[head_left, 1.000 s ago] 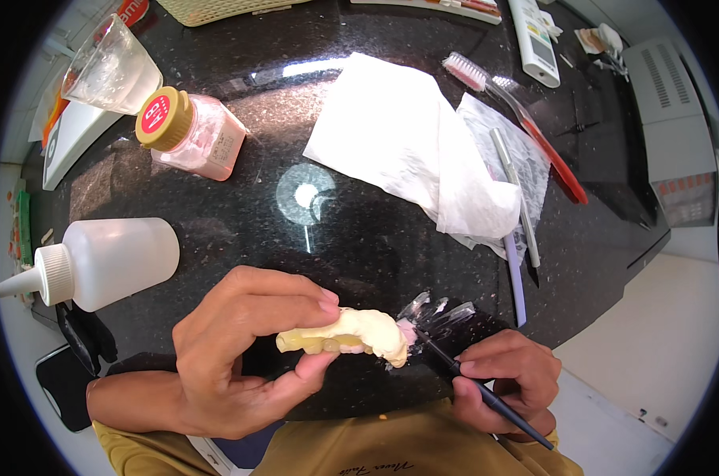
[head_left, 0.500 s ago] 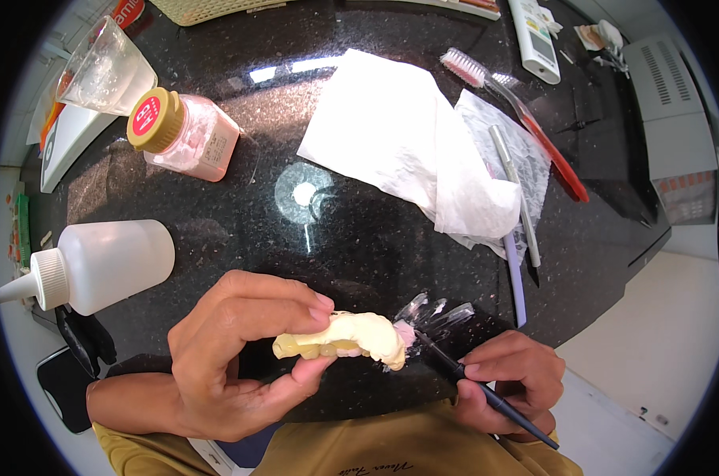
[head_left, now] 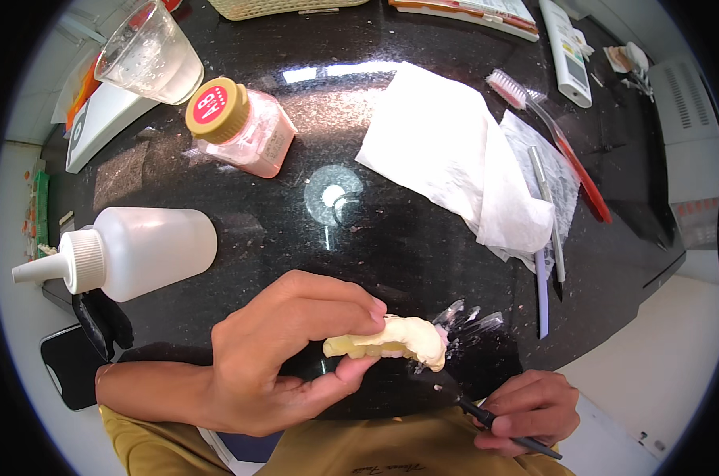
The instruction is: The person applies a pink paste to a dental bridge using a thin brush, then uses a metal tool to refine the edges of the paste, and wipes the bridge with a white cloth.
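Observation:
My left hand is closed, pinching a cream dental cast between thumb and fingers. A yellowish row of teeth shows along its lower side, and the fingers hide part of it. Just right of the cast, a dab of pink paste and clear smears lie on the dark worktop. My right hand is closed round a slim black-handled tool. Its thin end points up and left, below and apart from the cast; what kind of tip it has is too small to tell.
At left lie a white squeeze bottle and a phone. A gold-lidded jar of pink powder and a clear cup stand beyond. White tissue, a red toothbrush and slim tools lie at right.
My right hand has drawn the black-handled tool down, away from the pink paste and the cast. The whole view has shifted, so things appear further right. My left hand keeps its pinch.

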A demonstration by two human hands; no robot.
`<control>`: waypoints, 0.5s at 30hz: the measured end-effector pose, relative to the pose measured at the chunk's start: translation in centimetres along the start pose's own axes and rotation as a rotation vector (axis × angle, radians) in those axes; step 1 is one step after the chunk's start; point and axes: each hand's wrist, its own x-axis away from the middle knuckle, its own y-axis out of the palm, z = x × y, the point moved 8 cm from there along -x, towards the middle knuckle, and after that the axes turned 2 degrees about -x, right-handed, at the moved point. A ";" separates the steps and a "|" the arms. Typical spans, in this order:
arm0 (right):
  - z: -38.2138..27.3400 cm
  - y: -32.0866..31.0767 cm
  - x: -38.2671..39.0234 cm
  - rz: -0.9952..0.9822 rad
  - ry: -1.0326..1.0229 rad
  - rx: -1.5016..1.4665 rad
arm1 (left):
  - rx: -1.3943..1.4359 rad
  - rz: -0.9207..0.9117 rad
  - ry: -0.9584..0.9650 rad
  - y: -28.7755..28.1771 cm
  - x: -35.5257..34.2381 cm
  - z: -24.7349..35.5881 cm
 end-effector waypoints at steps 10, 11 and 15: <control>-0.2 2.7 -1.6 0.155 -0.084 0.123 | -0.001 0.014 0.010 -0.1 0.3 0.4; -0.3 2.8 -1.6 0.168 -0.116 0.132 | 0.002 0.018 0.013 -0.1 0.3 0.5; 0.1 2.7 -1.7 0.135 -0.112 0.127 | -0.013 0.013 0.022 0.0 0.3 0.4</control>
